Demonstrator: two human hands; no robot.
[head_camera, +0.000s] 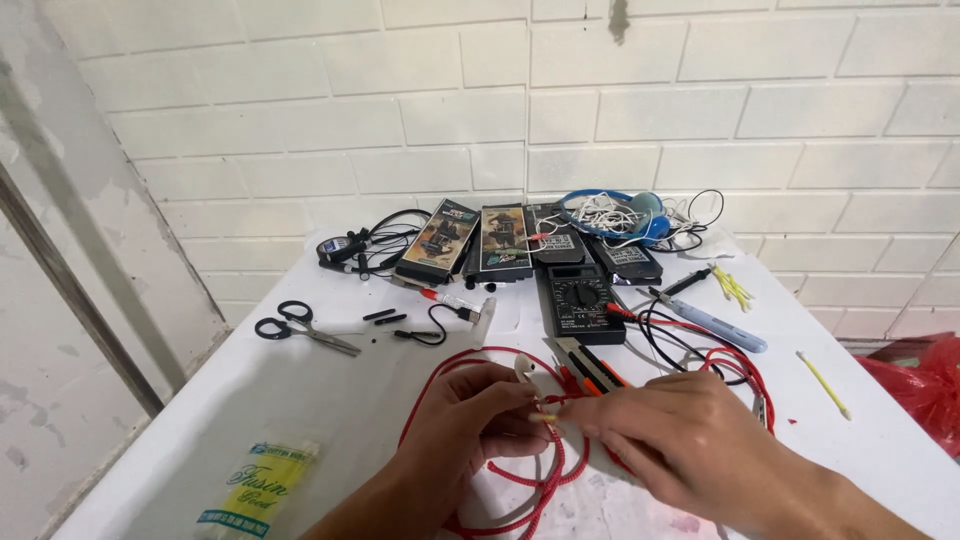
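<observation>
White table (200, 400) | left hand (470, 420) and right hand (690, 440) both pinching red braided cable (530, 485)

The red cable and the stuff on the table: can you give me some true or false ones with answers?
1. Both hands pinch the red cable. True: the left hand and right hand meet on it.
2. The scissors lie right of the hands. False: they lie to the left.
3. The multimeter is black. True.
4. The blue headphones sit at the near table edge. False: they are at the back by the wall.
5. The table is white. True.
</observation>
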